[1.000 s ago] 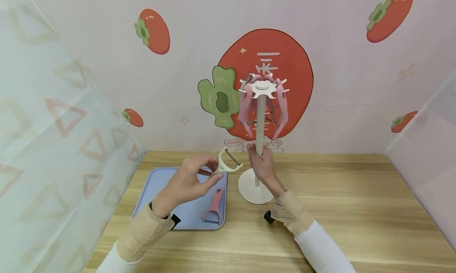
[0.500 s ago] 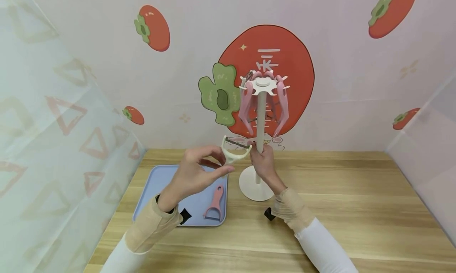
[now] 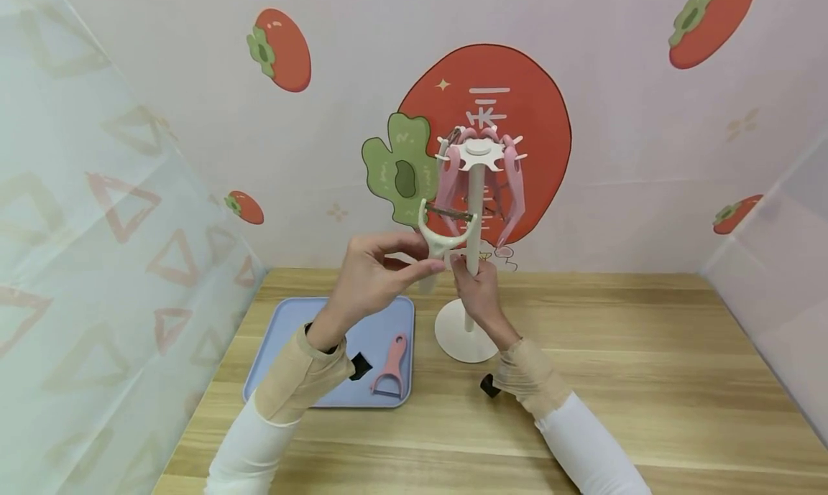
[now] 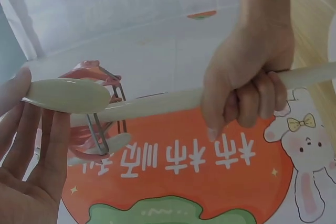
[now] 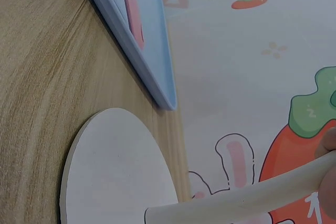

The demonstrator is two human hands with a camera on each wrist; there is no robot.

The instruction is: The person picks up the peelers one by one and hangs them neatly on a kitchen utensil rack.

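Note:
My left hand [image 3: 382,269] pinches a white peeler [image 3: 443,242] by its handle between thumb and fingers. The peeler's bladed head points up, in front of and left of the pole. With curled fingers my right hand [image 3: 480,294] grips the pole of a white stand [image 3: 475,193], whose round base [image 3: 462,337] rests on the table. Pink peelers [image 3: 515,186] hang from hooks on the stand's top, and a whitish one seems to hang at its back left. In the left wrist view the white peeler [image 4: 71,95] overlaps the hanging peelers; its tip lies near the pole.
A blue tray [image 3: 304,315] lies left of the stand on the wooden table [image 3: 614,380]. One pink peeler [image 3: 391,369] is in the tray, near its right edge. A patterned backdrop [image 3: 614,136] stands behind the table, with side panels at left and right.
My left hand has moved up and right, lifting the white peeler from above the tray to beside the pole, its head now turned upward. My right hand keeps its grip on the pole.

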